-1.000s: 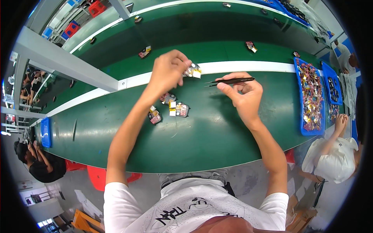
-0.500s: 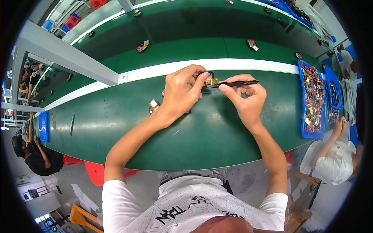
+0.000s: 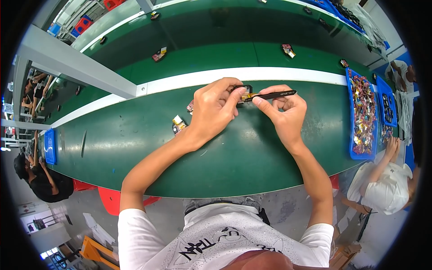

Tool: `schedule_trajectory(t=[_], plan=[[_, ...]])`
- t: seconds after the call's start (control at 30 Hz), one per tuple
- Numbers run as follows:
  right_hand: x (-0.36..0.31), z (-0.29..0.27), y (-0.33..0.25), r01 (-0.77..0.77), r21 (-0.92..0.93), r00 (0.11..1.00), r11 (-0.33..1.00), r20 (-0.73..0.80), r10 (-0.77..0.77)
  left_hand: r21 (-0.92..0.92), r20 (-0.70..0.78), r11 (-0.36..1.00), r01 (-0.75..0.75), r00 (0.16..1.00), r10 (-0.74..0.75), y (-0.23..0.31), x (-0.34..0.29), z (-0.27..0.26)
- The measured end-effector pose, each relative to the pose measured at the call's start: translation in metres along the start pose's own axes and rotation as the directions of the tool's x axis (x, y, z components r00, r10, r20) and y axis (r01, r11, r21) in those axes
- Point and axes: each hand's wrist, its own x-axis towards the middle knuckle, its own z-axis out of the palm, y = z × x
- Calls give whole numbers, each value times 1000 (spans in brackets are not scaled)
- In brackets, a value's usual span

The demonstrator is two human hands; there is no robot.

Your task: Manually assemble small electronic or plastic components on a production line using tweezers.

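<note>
Two hands: left hand (image 3: 213, 110) grips one small part (image 3: 243, 91); right hand (image 3: 283, 112) pinches one black tweezers (image 3: 270, 95).

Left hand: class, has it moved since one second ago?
Yes. The left hand has dropped from above the white strip to below it, meeting the tweezers.

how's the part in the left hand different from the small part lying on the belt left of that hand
The held part is pinched up off the belt by the left hand, with black tweezers in the right hand touching it; the loose part lies flat on the green belt, untouched. The held part is mostly hidden by fingers; the loose part shows whole. Both are small with yellow bits.
</note>
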Motion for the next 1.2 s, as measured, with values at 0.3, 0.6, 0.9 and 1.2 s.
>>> schedule_trajectory(t=[0.3, 0.6, 0.9, 1.2], plan=[[4, -5, -15, -295, 224, 955, 929, 78, 285, -1, -24, 996, -93, 995, 93, -1, -1, 0], [3, -8, -9, -258, 201, 966, 945, 90, 244, -146, 38, 982, 122, 992, -118, 1, 1, 0], [-5, -3, -3, 118, -52, 992, 992, -42, -120, -365, 199, 872, 327, 942, -270, -4, 4, -5], [-7, -1, -1, 257, -119, 964, 959, -34, -262, -314, 116, 917, 247, 968, -221, -2, 2, -3]])
